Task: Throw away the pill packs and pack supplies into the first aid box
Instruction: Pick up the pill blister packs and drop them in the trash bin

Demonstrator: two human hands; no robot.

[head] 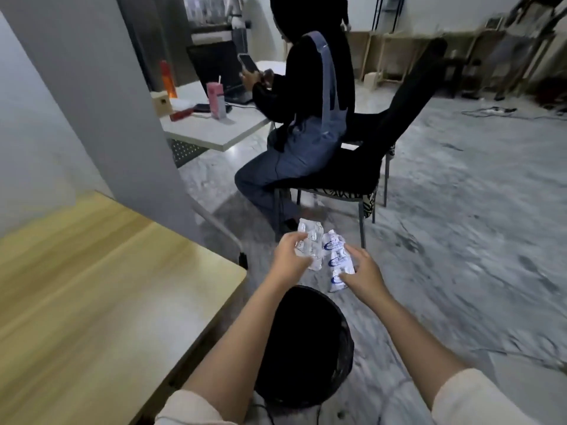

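My left hand (288, 259) grips a clear silvery blister pill pack (311, 245) out in front of me. My right hand (363, 273) holds a white pill pack with blue print (337, 260), right beside the first pack. Both packs hang above the floor just beyond the far rim of a round black trash bin (306, 348), which stands below my forearms. The first aid box is not in view.
A light wooden table (92, 286) fills the lower left, its corner close to the bin. Ahead, a person sits on a black chair (352, 179) at a white desk (214, 127) with a laptop. A grey partition (107, 102) stands on the left. Grey marbled floor spreads to the right.
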